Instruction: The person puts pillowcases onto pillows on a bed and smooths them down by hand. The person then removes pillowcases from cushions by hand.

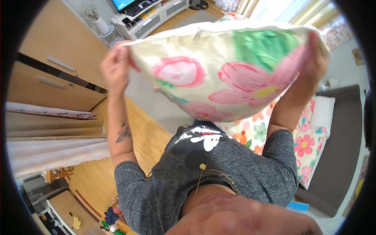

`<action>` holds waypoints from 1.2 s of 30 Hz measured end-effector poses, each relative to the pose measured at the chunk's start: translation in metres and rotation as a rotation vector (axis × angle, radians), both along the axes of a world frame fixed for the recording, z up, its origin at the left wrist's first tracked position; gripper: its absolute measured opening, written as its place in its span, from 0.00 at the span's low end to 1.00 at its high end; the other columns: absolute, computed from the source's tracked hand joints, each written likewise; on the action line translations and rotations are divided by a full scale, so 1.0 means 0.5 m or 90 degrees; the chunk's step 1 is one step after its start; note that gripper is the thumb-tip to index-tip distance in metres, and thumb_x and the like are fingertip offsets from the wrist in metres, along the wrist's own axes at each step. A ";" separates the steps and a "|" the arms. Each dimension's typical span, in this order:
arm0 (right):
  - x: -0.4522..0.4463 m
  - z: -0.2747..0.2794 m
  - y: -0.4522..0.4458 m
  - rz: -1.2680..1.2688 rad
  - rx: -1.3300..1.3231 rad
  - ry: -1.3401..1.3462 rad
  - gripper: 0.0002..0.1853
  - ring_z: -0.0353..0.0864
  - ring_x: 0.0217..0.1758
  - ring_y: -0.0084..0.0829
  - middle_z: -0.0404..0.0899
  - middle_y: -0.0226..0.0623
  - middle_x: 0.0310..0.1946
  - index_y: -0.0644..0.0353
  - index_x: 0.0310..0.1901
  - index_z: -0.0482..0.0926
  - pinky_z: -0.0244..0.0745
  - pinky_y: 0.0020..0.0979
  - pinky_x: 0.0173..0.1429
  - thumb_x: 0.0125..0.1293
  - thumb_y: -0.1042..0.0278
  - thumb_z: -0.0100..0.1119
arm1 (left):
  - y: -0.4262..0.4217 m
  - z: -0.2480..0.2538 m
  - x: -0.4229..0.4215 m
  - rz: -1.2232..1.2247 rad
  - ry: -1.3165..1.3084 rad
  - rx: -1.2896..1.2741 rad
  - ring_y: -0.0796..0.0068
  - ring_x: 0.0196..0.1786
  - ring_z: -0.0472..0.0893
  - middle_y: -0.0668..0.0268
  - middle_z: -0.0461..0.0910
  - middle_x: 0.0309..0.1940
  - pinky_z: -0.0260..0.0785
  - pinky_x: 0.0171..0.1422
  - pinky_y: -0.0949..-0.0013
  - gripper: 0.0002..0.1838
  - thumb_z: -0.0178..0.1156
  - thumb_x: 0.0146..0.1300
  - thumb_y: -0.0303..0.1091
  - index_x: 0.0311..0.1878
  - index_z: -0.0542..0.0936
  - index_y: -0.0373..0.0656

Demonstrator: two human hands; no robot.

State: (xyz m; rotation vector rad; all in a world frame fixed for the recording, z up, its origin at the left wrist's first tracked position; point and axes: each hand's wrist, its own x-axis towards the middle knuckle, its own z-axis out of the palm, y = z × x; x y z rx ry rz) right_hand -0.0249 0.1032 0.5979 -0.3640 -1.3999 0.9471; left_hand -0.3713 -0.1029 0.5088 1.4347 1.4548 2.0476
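A cream pillow [231, 74] with pink flowers and green leaves hangs between my two hands, raised in front of my chest. My left hand [116, 66], at the image's left, pinches the pillow's upper left corner. At the other end my right hand [316, 58] is closed on the upper right corner, blurred and partly hidden by the fabric. A white edge with a small zipper pull [198, 33] runs along the top of the pillow.
A bed with floral bedding [258, 131], a white pillow [323, 111] and a grey headboard [342, 145] stands at the right. Wooden cabinets [51, 78] line the left side. A TV stand [156, 19] is at the back. Curtains [58, 150] hang at lower left.
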 end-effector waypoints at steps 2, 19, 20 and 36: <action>-0.098 0.029 -0.015 0.215 -0.109 0.052 0.14 0.78 0.41 0.31 0.79 0.44 0.35 0.72 0.36 0.78 0.74 0.33 0.44 0.60 0.65 0.56 | -0.045 0.085 -0.035 0.136 0.060 0.174 0.82 0.26 0.73 0.67 0.76 0.28 0.66 0.31 0.79 0.13 0.52 0.65 0.36 0.37 0.78 0.33; -0.678 0.036 0.234 0.320 -0.087 -0.203 0.10 0.68 0.25 0.15 0.73 0.22 0.23 0.60 0.29 0.77 0.63 0.21 0.30 0.57 0.62 0.60 | 0.000 0.262 -0.441 0.344 0.235 -0.180 0.80 0.21 0.74 0.68 0.77 0.22 0.67 0.26 0.77 0.12 0.55 0.60 0.32 0.40 0.79 0.31; -0.677 0.050 0.218 0.311 -0.063 -0.198 0.10 0.66 0.23 0.15 0.71 0.21 0.21 0.59 0.27 0.76 0.60 0.21 0.27 0.57 0.61 0.60 | 0.002 0.269 -0.438 0.314 0.234 -0.178 0.80 0.23 0.75 0.67 0.77 0.23 0.67 0.27 0.77 0.12 0.55 0.60 0.32 0.41 0.78 0.31; -1.378 -0.065 0.521 0.275 0.029 -0.441 0.15 0.70 0.27 0.15 0.76 0.23 0.23 0.63 0.31 0.80 0.66 0.20 0.33 0.59 0.57 0.59 | 0.600 -0.058 -1.161 0.190 0.257 -0.227 0.69 0.34 0.78 0.59 0.79 0.32 0.68 0.41 0.69 0.10 0.54 0.59 0.35 0.38 0.78 0.39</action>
